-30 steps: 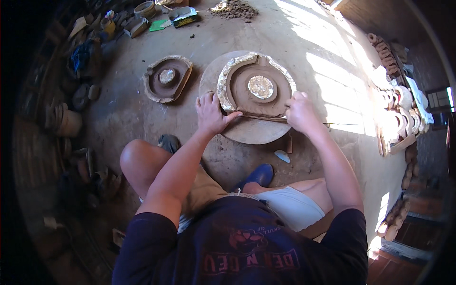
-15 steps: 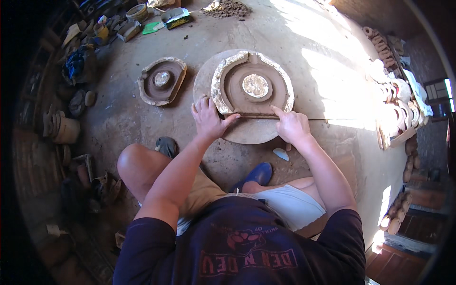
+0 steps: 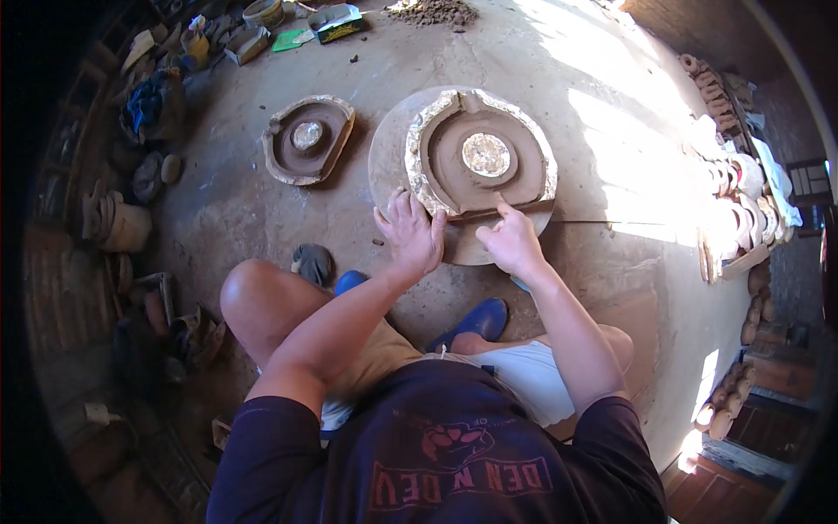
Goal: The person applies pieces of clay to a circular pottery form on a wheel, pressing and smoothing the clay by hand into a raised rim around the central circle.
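Observation:
A large plaster mold (image 3: 420, 175) with a chipped white rim is lined with brown clay (image 3: 447, 179) around a round white centre (image 3: 485, 155). It rests on a round grey board (image 3: 390, 144). My left hand (image 3: 412, 234) is open, its fingers against the mold's near left corner and its thumb raised. With its index finger stretched out, my right hand (image 3: 511, 240) touches the clay by the straight near edge. Its other fingers are partly curled, and I see nothing held. A smaller clay-lined mold (image 3: 277, 166) lies on the floor to the left.
Crumbled clay (image 3: 434, 10) is heaped at the far side. Boxes (image 3: 336, 24), a bucket (image 3: 125, 229) and clutter line the left. Curved clay pieces (image 3: 742, 210) are stacked along the right wall. My blue shoe (image 3: 485, 320) is near the board.
My right hand has moved left along the mold's near edge. My left hand has shifted slightly right. The mold looks slightly turned counterclockwise, and the whole view has shifted a little.

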Demonstrator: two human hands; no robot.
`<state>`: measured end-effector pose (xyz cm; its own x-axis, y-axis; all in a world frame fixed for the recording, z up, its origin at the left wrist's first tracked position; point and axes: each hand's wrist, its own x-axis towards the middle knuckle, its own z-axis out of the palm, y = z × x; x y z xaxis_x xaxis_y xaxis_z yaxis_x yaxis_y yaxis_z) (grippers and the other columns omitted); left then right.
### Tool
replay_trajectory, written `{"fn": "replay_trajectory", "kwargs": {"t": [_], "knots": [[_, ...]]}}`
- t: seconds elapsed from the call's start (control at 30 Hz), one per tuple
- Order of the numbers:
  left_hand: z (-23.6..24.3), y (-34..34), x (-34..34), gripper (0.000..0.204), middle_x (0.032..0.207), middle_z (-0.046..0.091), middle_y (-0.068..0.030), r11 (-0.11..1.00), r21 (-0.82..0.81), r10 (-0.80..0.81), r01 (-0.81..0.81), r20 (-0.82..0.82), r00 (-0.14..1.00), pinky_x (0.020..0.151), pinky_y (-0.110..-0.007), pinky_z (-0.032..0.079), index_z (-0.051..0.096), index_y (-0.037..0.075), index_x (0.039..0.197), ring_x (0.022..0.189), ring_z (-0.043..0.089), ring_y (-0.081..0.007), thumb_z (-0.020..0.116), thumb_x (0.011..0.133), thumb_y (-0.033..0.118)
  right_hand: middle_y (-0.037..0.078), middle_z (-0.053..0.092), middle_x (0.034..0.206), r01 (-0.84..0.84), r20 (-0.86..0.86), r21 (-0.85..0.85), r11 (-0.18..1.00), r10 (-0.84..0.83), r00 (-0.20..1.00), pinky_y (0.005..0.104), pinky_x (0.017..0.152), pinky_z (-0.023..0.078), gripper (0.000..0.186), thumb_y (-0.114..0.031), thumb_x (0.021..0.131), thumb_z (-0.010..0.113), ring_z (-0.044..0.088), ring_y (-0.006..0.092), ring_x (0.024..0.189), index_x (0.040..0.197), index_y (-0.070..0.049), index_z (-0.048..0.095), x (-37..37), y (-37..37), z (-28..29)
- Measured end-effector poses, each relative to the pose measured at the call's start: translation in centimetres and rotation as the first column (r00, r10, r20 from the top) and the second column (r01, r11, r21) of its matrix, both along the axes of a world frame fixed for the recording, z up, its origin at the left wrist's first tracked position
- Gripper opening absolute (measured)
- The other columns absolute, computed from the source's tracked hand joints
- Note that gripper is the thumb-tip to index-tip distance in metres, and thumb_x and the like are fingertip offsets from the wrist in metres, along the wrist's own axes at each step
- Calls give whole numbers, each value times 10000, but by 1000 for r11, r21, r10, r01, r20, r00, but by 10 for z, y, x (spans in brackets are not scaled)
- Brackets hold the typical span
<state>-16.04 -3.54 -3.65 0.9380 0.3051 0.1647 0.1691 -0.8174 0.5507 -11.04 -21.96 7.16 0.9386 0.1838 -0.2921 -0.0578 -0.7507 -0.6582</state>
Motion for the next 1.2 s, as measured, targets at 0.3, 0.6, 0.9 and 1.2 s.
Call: {"fn": "replay_trajectory", "kwargs": {"t": [0.3, 0.6, 0.9, 1.2], "knots": [[11, -28, -15, 701, 1542, 429, -227, 991, -130, -13, 1, -98, 995, 1202, -814, 130, 456, -62, 1493, 1584, 257, -398, 468, 1108, 524, 106, 730, 730, 2, -249, 306, 952, 78, 965, 283, 654, 545, 809, -181, 901, 701, 677, 121, 668, 1612, 99, 437, -9, 19, 12], [73, 24, 3, 656, 1059, 760, -205, 915, -401, -121, 43, -172, 978, 962, -516, 540, 716, -4, 1210, 1018, 726, -371, 718, 982, 611, 218, 775, 973, 168, 424, -72, 983, -123, 897, 504, 842, 588, 273, -213, 1010, 595, 760, 402, 930, 1093, -2, 747, 39, -89, -18], [56, 26, 18, 786, 1219, 750, -300, 846, -485, -251, 220, 0, 968, 1015, -497, 555, 614, -74, 1336, 1172, 728, -432, 892, 878, 501, 225, 768, 1163, 126, 370, -518, 846, 88, 925, 508, 968, 610, 224, -132, 998, 537, 759, 403, 1093, 1155, -8, 637, 84, -70, -28], [41, 16, 10, 741, 1212, 762, -285, 837, -525, -207, 155, -41, 977, 1008, -507, 555, 603, -72, 1311, 1165, 731, -442, 898, 892, 463, 239, 768, 958, -33, 371, -468, 883, 230, 900, 502, 825, 626, 148, -88, 960, 543, 783, 398, 908, 1038, 13, 619, 20, -37, -33]]}}
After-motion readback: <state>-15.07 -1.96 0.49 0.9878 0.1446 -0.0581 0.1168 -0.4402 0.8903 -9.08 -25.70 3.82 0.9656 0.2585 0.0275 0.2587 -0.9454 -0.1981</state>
